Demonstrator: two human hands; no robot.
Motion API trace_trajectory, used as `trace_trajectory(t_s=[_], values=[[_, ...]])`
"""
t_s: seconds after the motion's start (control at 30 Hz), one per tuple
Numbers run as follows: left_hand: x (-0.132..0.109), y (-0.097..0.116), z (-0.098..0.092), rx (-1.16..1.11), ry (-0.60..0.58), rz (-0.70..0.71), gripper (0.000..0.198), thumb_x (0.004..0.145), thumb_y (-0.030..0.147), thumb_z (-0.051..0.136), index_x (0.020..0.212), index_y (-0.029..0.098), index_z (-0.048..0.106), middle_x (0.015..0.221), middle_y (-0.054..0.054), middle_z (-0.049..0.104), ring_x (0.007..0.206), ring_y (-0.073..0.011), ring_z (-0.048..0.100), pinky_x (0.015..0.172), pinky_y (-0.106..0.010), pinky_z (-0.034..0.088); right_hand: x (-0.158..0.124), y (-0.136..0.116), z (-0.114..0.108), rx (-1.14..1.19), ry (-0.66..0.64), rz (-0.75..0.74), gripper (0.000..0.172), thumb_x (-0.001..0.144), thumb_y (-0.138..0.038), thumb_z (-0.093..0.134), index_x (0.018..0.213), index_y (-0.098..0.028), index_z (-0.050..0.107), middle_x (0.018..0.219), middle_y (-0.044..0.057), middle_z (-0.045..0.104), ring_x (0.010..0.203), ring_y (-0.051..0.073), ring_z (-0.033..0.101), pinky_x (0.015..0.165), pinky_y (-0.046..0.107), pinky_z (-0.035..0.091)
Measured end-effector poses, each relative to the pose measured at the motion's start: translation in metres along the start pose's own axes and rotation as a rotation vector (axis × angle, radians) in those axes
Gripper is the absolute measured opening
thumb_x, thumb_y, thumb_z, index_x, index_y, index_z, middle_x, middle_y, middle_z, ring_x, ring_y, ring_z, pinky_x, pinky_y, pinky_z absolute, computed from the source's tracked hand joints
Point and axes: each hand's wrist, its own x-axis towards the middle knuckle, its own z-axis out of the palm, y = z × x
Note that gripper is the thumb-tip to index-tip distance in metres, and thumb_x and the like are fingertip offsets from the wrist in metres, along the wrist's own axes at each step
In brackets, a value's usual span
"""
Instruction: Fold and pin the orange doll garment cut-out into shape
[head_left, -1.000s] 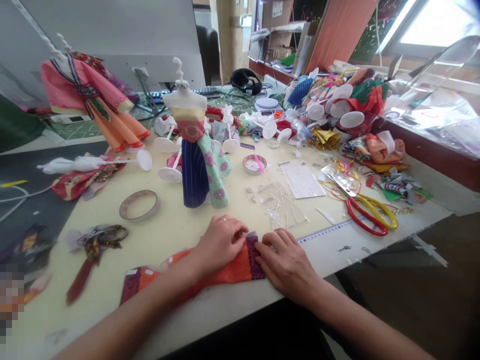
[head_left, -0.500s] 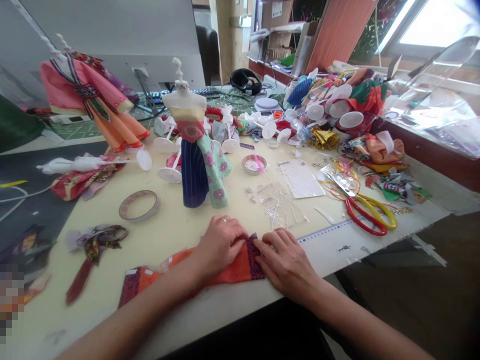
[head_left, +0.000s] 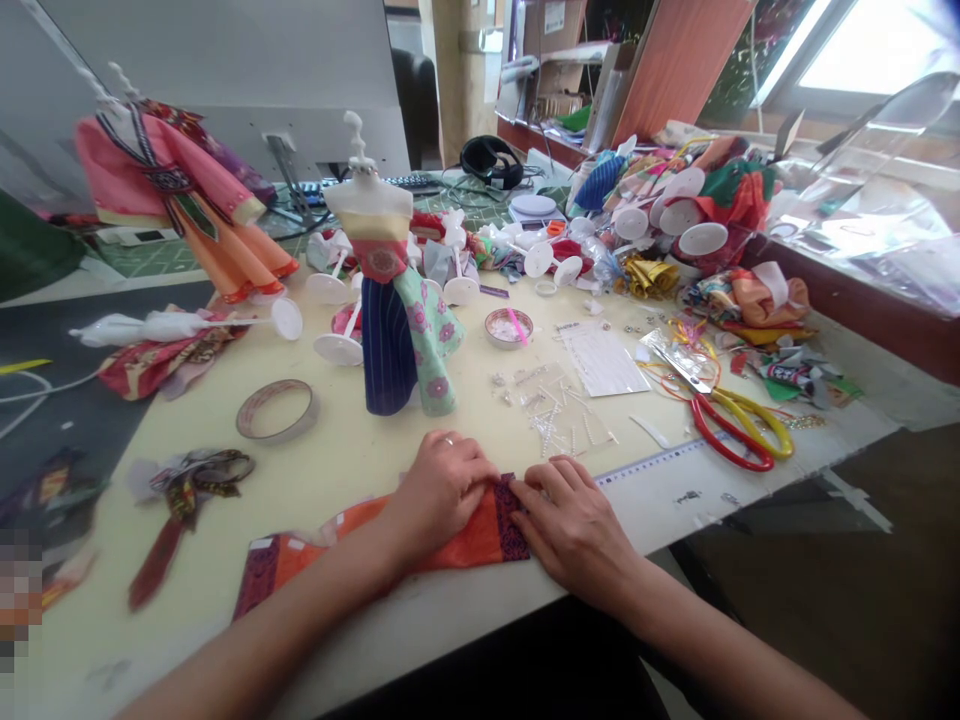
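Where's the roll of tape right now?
In the head view, the roll of tape lies on the cream tabletop, left of the miniature dress form and up and to the left of the person's left hand.

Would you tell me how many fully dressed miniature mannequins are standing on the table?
2: a pink-and-orange one far left, a blue-and-green one mid-table. The right-hand pile may hide more.

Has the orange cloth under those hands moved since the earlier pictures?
Yes, the orange cloth has shifted: its purple corner now sits lower, nearer the person, judged against the roll of tape, which has stayed put.
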Motion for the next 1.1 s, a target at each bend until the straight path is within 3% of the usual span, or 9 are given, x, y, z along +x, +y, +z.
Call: trace_trajectory(t_s=[1.1], values=[[-0.0010,0.0014,-0.0023,0.036,-0.031,0.037,0.020,0.087,0.016,0.049,0.090,0.022,0.068,0.081,-0.002,0.063,0.082,-0.0178,0.053,0.090,-0.040,0.031,0.0007,-0.0001,-0.0006,-0.022,0.020,-0.015,0.020,0.089,-0.020,0.044,0.095,-0.013,0.062,0.082,0.009,0.053,0.080,0.021,0.044,0.075,0.038,0.041]])
